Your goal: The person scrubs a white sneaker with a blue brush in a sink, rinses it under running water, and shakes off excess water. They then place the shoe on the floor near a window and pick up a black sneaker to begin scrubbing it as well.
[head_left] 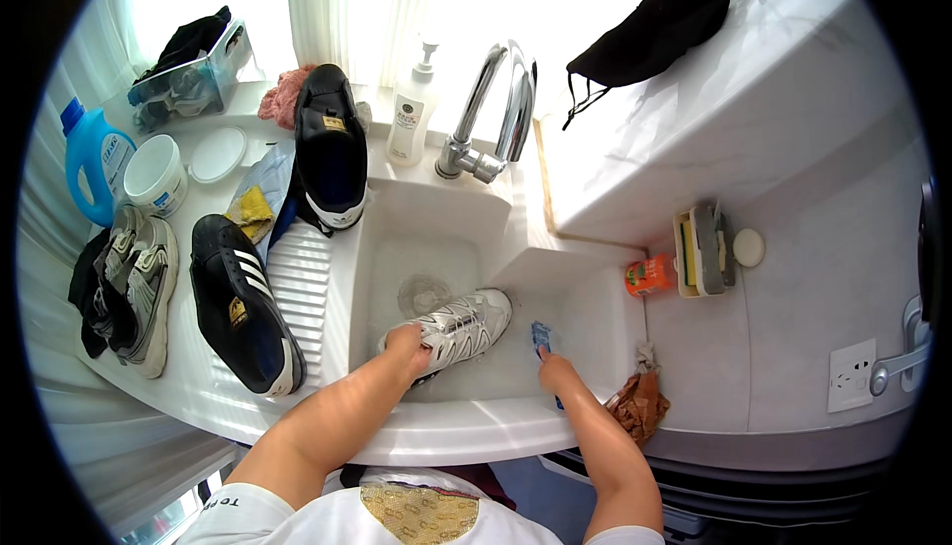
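Observation:
A white and grey sneaker (pixel 466 329) lies tilted in the white sink (pixel 426 213), its toe pointing right and away from me. My left hand (pixel 405 347) is closed around its heel end. To the right, over the sink basin, my right hand (pixel 560 376) grips a blue scrub brush (pixel 540 335); the brush is apart from the sneaker. Shallow water seems to cover the basin bottom around the drain (pixel 424 293). On the ribbed washboard at left rests a black shoe with white stripes (pixel 241 297). Its black mate (pixel 332 148) stands farther back.
A chrome faucet (pixel 486 119) and white pump bottle (pixel 410 114) stand behind the basin. At far left are another grey sneaker (pixel 149 292), a white tub (pixel 156 176) and a blue jug (pixel 96 163). A brown cloth (pixel 637 408) hangs at the right rim, below an orange bottle (pixel 650 275).

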Available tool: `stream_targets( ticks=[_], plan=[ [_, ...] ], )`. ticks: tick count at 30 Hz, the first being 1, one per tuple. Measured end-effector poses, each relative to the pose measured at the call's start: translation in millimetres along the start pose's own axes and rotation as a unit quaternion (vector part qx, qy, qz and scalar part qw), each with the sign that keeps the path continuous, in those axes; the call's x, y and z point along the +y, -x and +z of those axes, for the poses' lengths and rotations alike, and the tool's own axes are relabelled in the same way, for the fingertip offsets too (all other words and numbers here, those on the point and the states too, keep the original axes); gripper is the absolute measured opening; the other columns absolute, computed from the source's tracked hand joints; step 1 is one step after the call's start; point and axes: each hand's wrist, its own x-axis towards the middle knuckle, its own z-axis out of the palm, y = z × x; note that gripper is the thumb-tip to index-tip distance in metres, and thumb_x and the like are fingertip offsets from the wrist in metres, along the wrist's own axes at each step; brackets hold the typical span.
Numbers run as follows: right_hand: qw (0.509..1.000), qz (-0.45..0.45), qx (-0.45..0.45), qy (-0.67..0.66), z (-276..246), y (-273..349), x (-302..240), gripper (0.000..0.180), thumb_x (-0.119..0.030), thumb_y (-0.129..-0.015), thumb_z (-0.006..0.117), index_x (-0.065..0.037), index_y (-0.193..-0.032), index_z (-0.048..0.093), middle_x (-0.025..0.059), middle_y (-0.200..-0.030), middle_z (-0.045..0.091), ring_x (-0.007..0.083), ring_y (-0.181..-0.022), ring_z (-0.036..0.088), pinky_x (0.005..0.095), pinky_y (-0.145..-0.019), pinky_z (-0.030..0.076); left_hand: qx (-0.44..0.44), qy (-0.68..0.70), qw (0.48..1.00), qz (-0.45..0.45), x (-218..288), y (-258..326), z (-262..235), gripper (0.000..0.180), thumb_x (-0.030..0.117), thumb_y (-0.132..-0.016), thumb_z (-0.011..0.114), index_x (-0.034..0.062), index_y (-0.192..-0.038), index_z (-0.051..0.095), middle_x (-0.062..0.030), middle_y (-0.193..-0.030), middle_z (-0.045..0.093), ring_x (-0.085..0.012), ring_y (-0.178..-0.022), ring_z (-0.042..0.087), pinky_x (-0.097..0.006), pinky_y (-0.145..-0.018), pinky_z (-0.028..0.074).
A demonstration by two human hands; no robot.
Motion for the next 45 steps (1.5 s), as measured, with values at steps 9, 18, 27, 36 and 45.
stream_targets(
  ticks=[9, 18, 27, 36, 45],
  plan=[
    [0.981, -0.195, 0.012, 0.014, -24.7, 93.4, -119.2, 0.052, -0.019, -0.092, 0.043, -0.028, -0.141, 0.029, 0.0220, -0.084, 0.063, 0.0408, -0.078, 0.061, 0.0492, -0.071, 0.047, -0.038, -0.021, 0.998, -0.039, 10.8, -21.0, -5.9, 0.027, 0.008, -0.094, 0.041, -0.0046, -0.117, 0.044, -0.0189, -0.116, 0.052, -0.0327, -0.102, 0.057, -0.048, -0.086, 0.049],
    [0.984, -0.175, -0.008, 0.018, -25.5, 72.7, -95.1, 0.048, -0.023, -0.094, 0.040, -0.035, -0.140, 0.031, 0.0209, -0.090, 0.064, 0.0391, -0.080, 0.061, 0.0459, -0.074, 0.048, -0.024, -0.059, 0.998, -0.013, 9.5, 30.1, 10.7, 0.026, 0.011, -0.096, 0.041, -0.0062, -0.115, 0.044, -0.0188, -0.115, 0.053, -0.0311, -0.102, 0.057, -0.046, -0.089, 0.048],
    [0.997, 0.025, 0.062, -0.027, -59.4, 48.5, -37.4, 0.046, -0.019, -0.094, 0.038, -0.029, -0.139, 0.035, 0.0166, -0.107, 0.062, 0.0350, -0.094, 0.060, 0.0435, -0.082, 0.047, -0.137, -0.242, 0.958, -0.068, 8.4, 38.6, 2.4, 0.032, -0.009, -0.083, 0.048, -0.0078, -0.115, 0.046, -0.0199, -0.113, 0.052, -0.0364, -0.101, 0.056, -0.046, -0.086, 0.050],
    [0.997, 0.003, 0.070, -0.035, -60.5, 87.1, -53.1, 0.051, -0.019, -0.092, 0.041, -0.026, -0.141, 0.031, 0.0205, -0.096, 0.064, 0.0396, -0.086, 0.061, 0.0456, -0.078, 0.047, -0.143, -0.192, 0.964, -0.116, 12.6, 17.6, -6.6, 0.036, -0.003, -0.075, 0.053, -0.0062, -0.111, 0.049, -0.0207, -0.113, 0.053, -0.0350, -0.109, 0.052, -0.046, -0.090, 0.046],
    [0.998, -0.024, 0.046, 0.034, -49.9, 79.0, -70.9, 0.059, -0.010, -0.087, 0.042, -0.025, -0.142, 0.029, 0.0182, -0.099, 0.064, 0.0369, -0.091, 0.061, 0.0451, -0.080, 0.048, -0.133, -0.203, 0.964, -0.109, 1.0, 77.2, 13.1, 0.032, 0.014, -0.090, 0.051, -0.0035, -0.117, 0.047, -0.0199, -0.120, 0.052, -0.0344, -0.109, 0.055, -0.049, -0.094, 0.044]
  ],
)
